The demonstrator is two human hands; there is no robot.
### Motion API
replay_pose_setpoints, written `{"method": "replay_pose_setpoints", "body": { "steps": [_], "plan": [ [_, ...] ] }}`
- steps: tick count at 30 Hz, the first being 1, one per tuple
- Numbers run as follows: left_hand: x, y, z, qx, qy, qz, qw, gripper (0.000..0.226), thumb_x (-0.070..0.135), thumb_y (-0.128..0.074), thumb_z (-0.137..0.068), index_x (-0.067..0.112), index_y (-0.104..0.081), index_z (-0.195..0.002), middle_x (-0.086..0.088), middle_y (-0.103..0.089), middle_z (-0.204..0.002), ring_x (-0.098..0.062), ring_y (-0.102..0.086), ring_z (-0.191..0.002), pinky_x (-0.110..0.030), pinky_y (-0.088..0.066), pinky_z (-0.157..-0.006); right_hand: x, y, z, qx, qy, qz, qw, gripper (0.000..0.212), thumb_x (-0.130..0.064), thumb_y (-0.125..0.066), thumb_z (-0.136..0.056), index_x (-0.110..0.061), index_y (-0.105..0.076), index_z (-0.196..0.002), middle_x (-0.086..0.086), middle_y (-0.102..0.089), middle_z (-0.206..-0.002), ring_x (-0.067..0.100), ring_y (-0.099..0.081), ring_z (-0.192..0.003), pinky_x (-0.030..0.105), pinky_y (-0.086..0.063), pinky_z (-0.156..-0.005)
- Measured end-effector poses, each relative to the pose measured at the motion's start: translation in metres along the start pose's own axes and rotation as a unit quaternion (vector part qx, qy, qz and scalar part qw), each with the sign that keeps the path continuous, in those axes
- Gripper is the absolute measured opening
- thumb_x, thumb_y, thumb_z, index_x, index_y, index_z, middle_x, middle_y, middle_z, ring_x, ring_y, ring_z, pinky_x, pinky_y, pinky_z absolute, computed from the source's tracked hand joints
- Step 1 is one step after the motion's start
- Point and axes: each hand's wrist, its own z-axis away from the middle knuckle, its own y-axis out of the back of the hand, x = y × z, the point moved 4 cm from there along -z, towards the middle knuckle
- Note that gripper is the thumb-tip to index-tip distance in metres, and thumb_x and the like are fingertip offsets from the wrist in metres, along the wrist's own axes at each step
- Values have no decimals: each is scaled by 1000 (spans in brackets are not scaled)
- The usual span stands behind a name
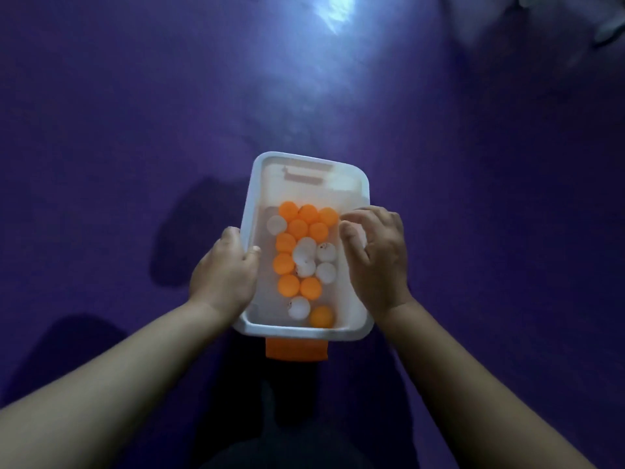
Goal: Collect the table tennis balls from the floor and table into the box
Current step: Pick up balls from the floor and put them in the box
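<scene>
Most of the view is dim purple floor (118, 130) spreading all round the white plastic box (249, 198), with a patch of pale glare (333, 15) well beyond the box's far end and dark shadows (189, 238) to its left. The left hand (225, 275) grips the box's left rim, thumb hooked inside. The right hand (378, 258) is at the right rim with its fingers bent over the wall; I cannot tell whether it pinches anything. Inside the box lie the orange and white table tennis balls (297, 228), loose in a single layer. An orange latch (297, 349) juts from the near end. The balls would likely roll and spill if the one-sided grip let the box tip, and the poor light could hide strays.
</scene>
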Motion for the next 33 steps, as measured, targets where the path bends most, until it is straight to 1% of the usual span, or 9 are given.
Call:
{"method": "replay_pose_setpoints", "body": {
  "steps": [5,8,10,12,18,22,25,27,33],
  "plan": [
    [-66,67,-7,101,103,24,989,17,24,-41,-97,7,-40,-96,-22,-59,-112,-42,-54,-102,-38,-33,-71,-61,-77,-22,-52,78,74,993,22,-20,-58,-83,-14,-68,-101,6,-62,-112,26,-48,-108,38,-46,-88],
    [-118,107,-10,149,160,57,974,15,23,-40,-97,10,-37,-94,-23,-57,-114,-43,-53,-101,-40,-37,-73,-111,-125,-30,-103,140,50,983,16,-8,-59,-84,-10,-68,-96,8,-60,-111,26,-55,-100,37,-51,-77],
    [-153,132,-11,180,188,70,963,15,24,-40,-98,9,-39,-97,-22,-56,-116,-43,-53,-103,-38,-35,-73,-148,-156,-34,-128,177,52,974,14,-4,-58,-85,-7,-68,-94,9,-60,-111,27,-61,-92,29,-46,-67],
    [-185,155,-8,209,219,77,950,18,24,-38,-98,7,-42,-104,-20,-56,-117,-41,-53,-104,-37,-32,-73,-185,-188,-34,-163,202,55,964,13,-5,-55,-90,-7,-67,-96,8,-58,-116,26,-63,-90,27,-45,-62],
    [-262,230,36,241,332,107,906,29,24,-37,-99,6,-43,-122,-17,-56,-123,-39,-54,-110,-38,-37,-77,-303,-243,-6,-227,231,0,946,14,-2,-56,-88,-10,-65,-96,7,-51,-122,19,-57,-94,31,-50,-61],
    [-288,300,98,254,380,99,884,32,21,-38,-99,3,-42,-126,-20,-55,-127,-42,-54,-110,-39,-38,-76,-393,-236,26,-281,252,-70,923,17,3,-55,-85,-7,-65,-94,8,-50,-121,11,-48,-100,28,-47,-70],
    [-283,351,144,247,422,100,866,35,19,-39,-99,2,-40,-130,-21,-53,-132,-43,-53,-113,-42,-41,-83,-457,-210,42,-314,273,-91,905,17,1,-51,-84,-7,-65,-91,12,-51,-119,22,-51,-98,30,-49,-67],
    [-270,386,171,237,446,105,856,36,19,-39,-98,3,-40,-130,-20,-54,-130,-42,-55,-110,-41,-41,-79,-493,-183,44,-338,269,-99,896,18,3,-50,-83,-7,-64,-91,12,-50,-119,22,-51,-97,30,-50,-67],
    [-180,499,218,211,457,115,856,17,19,-43,-92,7,-46,-104,-8,-59,-85,-32,-58,-76,-34,-41,-58,-584,-72,-11,-379,252,-94,885,17,3,-54,-86,-9,-63,-95,10,-48,-124,18,-50,-103,12,-41,-75]
  ]
}}
